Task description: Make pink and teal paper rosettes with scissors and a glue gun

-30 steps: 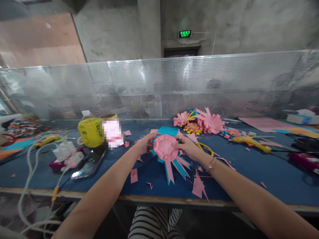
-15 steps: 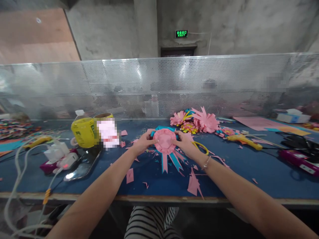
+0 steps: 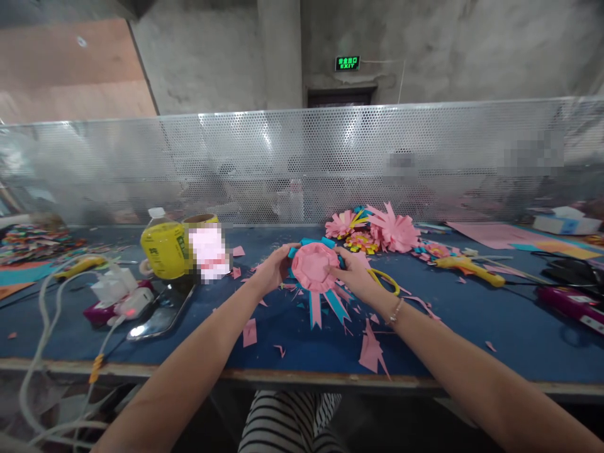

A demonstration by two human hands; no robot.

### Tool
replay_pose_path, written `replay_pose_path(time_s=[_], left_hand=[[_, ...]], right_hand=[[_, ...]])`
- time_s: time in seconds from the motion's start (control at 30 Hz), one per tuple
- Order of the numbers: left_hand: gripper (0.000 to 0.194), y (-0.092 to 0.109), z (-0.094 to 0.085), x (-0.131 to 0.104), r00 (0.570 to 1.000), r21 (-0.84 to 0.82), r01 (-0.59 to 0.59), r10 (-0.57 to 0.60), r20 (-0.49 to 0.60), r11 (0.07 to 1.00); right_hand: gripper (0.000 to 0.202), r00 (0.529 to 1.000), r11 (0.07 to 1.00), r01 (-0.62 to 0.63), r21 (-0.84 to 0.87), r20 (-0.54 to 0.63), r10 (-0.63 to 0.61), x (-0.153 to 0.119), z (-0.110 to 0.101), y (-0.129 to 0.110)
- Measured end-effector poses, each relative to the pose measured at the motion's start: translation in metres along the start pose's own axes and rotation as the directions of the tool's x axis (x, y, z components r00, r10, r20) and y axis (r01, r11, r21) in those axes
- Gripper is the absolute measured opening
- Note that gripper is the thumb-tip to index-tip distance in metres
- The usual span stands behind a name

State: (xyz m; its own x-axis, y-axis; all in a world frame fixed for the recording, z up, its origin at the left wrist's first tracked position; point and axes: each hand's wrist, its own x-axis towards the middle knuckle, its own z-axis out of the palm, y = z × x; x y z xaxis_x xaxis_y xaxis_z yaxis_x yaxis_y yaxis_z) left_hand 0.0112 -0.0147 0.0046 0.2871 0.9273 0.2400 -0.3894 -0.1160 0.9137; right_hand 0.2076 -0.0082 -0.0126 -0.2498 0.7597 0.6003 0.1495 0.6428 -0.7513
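A round pink paper rosette (image 3: 315, 267) with a blue edge and hanging pink and blue ribbon tails is held up over the table in front of me. My left hand (image 3: 276, 267) grips its left edge, with the fingers partly hidden behind it. On the other side, my right hand (image 3: 352, 270) holds the right edge, its thumb lying on the pink front. Pink scraps (image 3: 250, 332) lie around on the blue table (image 3: 311, 362). Behind my right hand are large pink paper flowers (image 3: 394, 229) and a yellow ring-shaped handle (image 3: 384, 281).
Left: a yellow-labelled bottle (image 3: 164, 246), a phone (image 3: 163, 313), a power strip with chargers (image 3: 120, 302) and cables. Right: a yellow glue gun (image 3: 472, 270), a purple power strip (image 3: 569, 306), paper sheets (image 3: 495, 236) and a tissue box (image 3: 566, 221). A perforated metal screen (image 3: 302, 167) stands behind.
My left thumb has gone from the rosette's front to its edge. The right thumb still rests on the pink face. The whole view has shifted slightly.
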Motion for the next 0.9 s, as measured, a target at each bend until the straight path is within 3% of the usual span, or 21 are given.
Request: replay_pose_path(time_s=[0.17, 0.27, 0.33, 0.5, 0.67, 0.9], left_hand=[[0.027, 0.006, 0.002, 0.0, 0.992, 0.038, -0.07, 0.073, -0.1, 0.997], [0.018, 0.009, 0.006, -0.002, 0.983, 0.131, -0.096, 0.115, -0.144, 0.987], [0.017, 0.011, 0.007, -0.003, 0.984, 0.19, -0.109, 0.133, -0.119, 0.976], [0.025, 0.012, 0.004, -0.002, 0.973, 0.239, -0.208, 0.225, -0.047, 0.949], [0.016, 0.009, 0.0, -0.001, 0.983, 0.309, -0.185, 0.18, 0.044, 0.933], [0.017, 0.004, 0.001, 0.0, 0.984, 0.361, -0.175, 0.169, 0.048, 0.916]], right_hand=[[0.02, 0.978, 0.949, 0.207, -0.237, 0.065, -0.197, -0.005, 0.0, -0.006], [0.02, 0.939, 0.903, 0.333, -0.269, 0.185, -0.291, -0.008, 0.0, -0.008], [0.021, 0.916, 0.882, 0.386, -0.271, 0.228, -0.331, -0.008, -0.001, -0.01], [0.022, 0.901, 0.844, 0.427, -0.324, 0.229, -0.368, -0.008, -0.003, -0.015], [0.026, 0.886, 0.829, 0.451, -0.33, 0.279, -0.37, -0.009, -0.005, -0.015], [0.026, 0.887, 0.826, 0.439, -0.353, 0.315, -0.337, -0.009, -0.005, -0.013]])
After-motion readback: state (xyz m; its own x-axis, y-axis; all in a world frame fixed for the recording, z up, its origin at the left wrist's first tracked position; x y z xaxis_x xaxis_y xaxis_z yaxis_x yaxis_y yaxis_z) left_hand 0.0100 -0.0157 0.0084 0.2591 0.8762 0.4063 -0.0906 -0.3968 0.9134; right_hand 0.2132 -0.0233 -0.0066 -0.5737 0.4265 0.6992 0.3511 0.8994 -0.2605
